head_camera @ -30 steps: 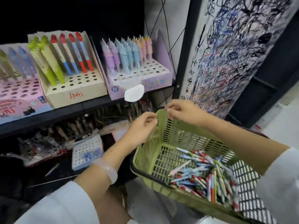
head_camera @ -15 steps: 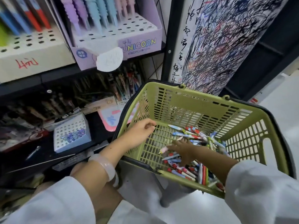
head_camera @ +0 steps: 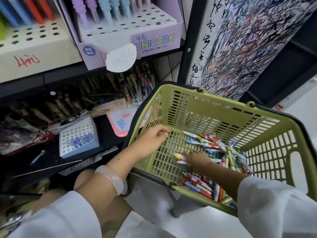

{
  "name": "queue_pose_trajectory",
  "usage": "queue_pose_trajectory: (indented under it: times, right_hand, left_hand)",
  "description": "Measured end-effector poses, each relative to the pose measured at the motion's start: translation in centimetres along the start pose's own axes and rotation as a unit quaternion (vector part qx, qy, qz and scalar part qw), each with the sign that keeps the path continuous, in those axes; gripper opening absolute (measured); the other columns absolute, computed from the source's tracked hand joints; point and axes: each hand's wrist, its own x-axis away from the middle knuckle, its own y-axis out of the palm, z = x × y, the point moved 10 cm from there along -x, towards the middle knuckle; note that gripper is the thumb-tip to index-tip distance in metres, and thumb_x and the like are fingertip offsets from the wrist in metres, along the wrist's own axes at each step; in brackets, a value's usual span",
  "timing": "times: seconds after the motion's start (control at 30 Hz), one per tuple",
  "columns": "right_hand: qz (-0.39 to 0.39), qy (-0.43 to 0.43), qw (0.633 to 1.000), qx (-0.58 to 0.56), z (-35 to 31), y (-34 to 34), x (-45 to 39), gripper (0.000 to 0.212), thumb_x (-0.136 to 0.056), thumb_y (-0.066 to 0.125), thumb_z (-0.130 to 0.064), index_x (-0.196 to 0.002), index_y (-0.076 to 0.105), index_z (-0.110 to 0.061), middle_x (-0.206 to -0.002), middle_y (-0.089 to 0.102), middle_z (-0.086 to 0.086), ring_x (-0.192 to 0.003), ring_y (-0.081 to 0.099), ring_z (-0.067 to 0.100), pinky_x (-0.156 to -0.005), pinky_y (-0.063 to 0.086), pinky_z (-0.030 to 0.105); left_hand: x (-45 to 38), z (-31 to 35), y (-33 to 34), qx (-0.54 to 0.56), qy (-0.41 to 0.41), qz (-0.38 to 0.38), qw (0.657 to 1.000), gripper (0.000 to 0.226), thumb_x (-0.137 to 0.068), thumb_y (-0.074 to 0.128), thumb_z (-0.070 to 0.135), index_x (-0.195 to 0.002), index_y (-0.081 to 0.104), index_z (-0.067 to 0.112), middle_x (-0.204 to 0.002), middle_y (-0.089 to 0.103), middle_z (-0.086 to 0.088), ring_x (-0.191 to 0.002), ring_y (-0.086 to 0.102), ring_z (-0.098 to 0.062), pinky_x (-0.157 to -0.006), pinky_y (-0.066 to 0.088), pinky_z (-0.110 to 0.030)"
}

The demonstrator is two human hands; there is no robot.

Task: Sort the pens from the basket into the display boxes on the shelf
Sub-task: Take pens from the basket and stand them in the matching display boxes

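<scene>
basket (head_camera: 202,107), green, on a stool beside the shelf (head_camera: 42,79). contents: pens (head_camera: 214,146), mixed colours, heaped at the right and near side of the floor. left hand (head_camera: 151,140): inside the basket's left wall, fingers loosely curled, holding nothing seen. right hand (head_camera: 197,158): down on the pile, fingers bent over a pen or two; whether it has closed on one, cannot tell. boxes (head_camera: 133,33): above on the shelf, many holes free. step, by judgement: picking. next calls for a firm pinch on one pen, a lift, then a matching box.
</scene>
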Motion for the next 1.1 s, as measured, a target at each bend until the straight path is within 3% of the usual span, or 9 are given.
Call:
queue_pose_trajectory:
  times: [0.23,0.37,0.47,0.6,0.73,0.8,0.9,1.0,1.1]
  right_hand:
    - [0.09,0.029,0.954,-0.283,2.1,-5.2,0.6,0.037,-0.087,0.057,-0.013,-0.12,0.04,-0.011,-0.105,0.06,0.01,-0.086,0.055,0.023,-0.071,0.045,0.031]
    - [0.185,0.044,0.789,-0.585,4.9,-12.7,1.8,0.02,-0.084,0.058,-0.003,-0.092,0.043,-0.015,-0.074,0.048,-0.001,-0.064,0.049,0.01,-0.053,0.041,0.016]
    - [0.174,-0.019,0.658,-0.733,3.9,-16.9,2.6,0.018,-0.085,0.055,0.002,-0.08,0.044,-0.012,-0.065,0.046,0.001,-0.055,0.049,0.01,-0.052,0.046,0.02]
    - [0.165,-0.077,0.557,-0.811,1.5,-21.3,3.5,0.016,-0.086,0.057,0.0,-0.082,0.054,-0.015,-0.059,0.056,-0.003,-0.056,0.057,0.009,-0.056,0.052,0.024]
    - [0.212,-0.091,0.579,-0.782,0.9,-24.6,4.8,0.014,-0.088,0.056,-0.01,-0.08,0.051,-0.019,-0.061,0.053,-0.008,-0.06,0.054,0.007,-0.058,0.048,0.02]
    - [0.238,-0.089,0.63,-0.734,0.7,-26.2,5.5,0.013,-0.089,0.057,-0.019,-0.08,0.049,-0.022,-0.067,0.052,-0.008,-0.063,0.054,0.004,-0.061,0.046,0.019]
    - [0.269,-0.095,0.654,-0.7,0.3,-28.4,6.3,0.011,-0.089,0.059,-0.025,-0.085,0.049,-0.022,-0.076,0.053,-0.006,-0.069,0.055,0.004,-0.065,0.045,0.018]
    - [0.267,-0.141,0.641,-0.706,-1.0,-30.5,7.1,0.025,-0.086,0.057,-0.048,-0.094,0.055,-0.024,-0.092,0.064,-0.007,-0.08,0.062,-0.003,-0.072,0.046,0.013]
    - [0.25,-0.193,0.589,-0.744,-2.1,-32.3,7.8,0.045,-0.075,0.045,-0.064,-0.102,0.059,-0.031,-0.102,0.068,-0.01,-0.092,0.064,-0.003,-0.079,0.05,0.017]
  left_hand:
    - [0.3,0.6,-0.2,0.012,-0.001,0.003,1.0,0.014,-0.097,0.042,0.019,-0.104,0.051,0.027,-0.116,0.058,-0.002,-0.106,0.056,-0.017,-0.094,0.043,-0.032]
    - [0.4,1.5,0.0,0.043,-0.015,-0.006,0.999,0.036,-0.095,0.048,0.024,-0.131,0.043,0.02,-0.12,0.053,0.004,-0.103,0.052,-0.007,-0.08,0.042,-0.019]
    - [0.0,2.5,0.6,0.091,-0.029,-0.036,0.995,0.069,-0.089,0.059,0.035,-0.145,0.02,0.024,-0.141,0.038,0.0,-0.125,0.04,-0.013,-0.101,0.033,-0.029]
    - [-0.5,5.4,1.0,0.161,0.009,-0.045,0.986,0.065,-0.086,0.064,0.022,-0.136,0.024,0.027,-0.128,0.047,0.005,-0.113,0.048,-0.011,-0.098,0.04,-0.029]
    - [-0.3,7.3,-1.5,0.219,0.042,0.032,0.974,0.041,-0.085,0.061,0.008,-0.115,0.042,0.028,-0.095,0.058,-0.002,-0.071,0.057,-0.009,-0.056,0.049,-0.02]
    - [0.0,8.2,-2.6,0.212,0.076,0.039,0.973,0.031,-0.087,0.061,0.016,-0.107,0.047,0.036,-0.101,0.062,-0.005,-0.078,0.059,-0.014,-0.06,0.047,-0.022]
    - [1.0,9.9,-4.1,0.218,0.131,0.034,0.966,0.029,-0.091,0.057,0.022,-0.111,0.049,0.041,-0.095,0.065,0.009,-0.073,0.059,0.002,-0.061,0.046,-0.014]
    - [1.8,10.4,-5.6,0.211,0.146,0.05,0.965,0.035,-0.092,0.055,0.022,-0.125,0.048,0.03,-0.081,0.061,0.006,-0.061,0.055,0.0,-0.058,0.045,-0.015]
    - [2.7,11.1,-7.5,0.238,0.171,0.07,0.953,0.024,-0.09,0.058,0.022,-0.11,0.054,0.036,-0.09,0.068,0.011,-0.08,0.063,-0.002,-0.07,0.049,-0.016]
